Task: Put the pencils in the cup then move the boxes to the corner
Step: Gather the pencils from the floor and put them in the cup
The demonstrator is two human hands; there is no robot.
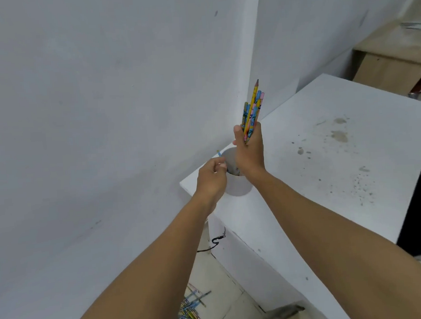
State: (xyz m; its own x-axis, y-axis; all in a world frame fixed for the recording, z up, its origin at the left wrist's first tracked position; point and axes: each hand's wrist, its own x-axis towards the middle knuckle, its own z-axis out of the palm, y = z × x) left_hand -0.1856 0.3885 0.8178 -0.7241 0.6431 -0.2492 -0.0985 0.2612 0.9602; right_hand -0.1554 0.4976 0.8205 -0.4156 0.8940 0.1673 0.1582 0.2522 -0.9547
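Observation:
A white cup (238, 184) stands at the near left corner of the white table (327, 157), close to the wall. My right hand (249, 149) is above the cup, shut on a bunch of colourful pencils (252, 112) that point up. My left hand (211, 177) is at the cup's left rim, pinching one blue pencil (219, 153) whose top end sticks out above the fingers. The inside of the cup is mostly hidden by my hands. No boxes are in view.
Several more pencils (189, 313) lie in a heap on the tiled floor below the table's corner. A black cable (213, 244) hangs by the table's side. The wall runs along the left. A wooden cabinet (391, 62) stands at the far right.

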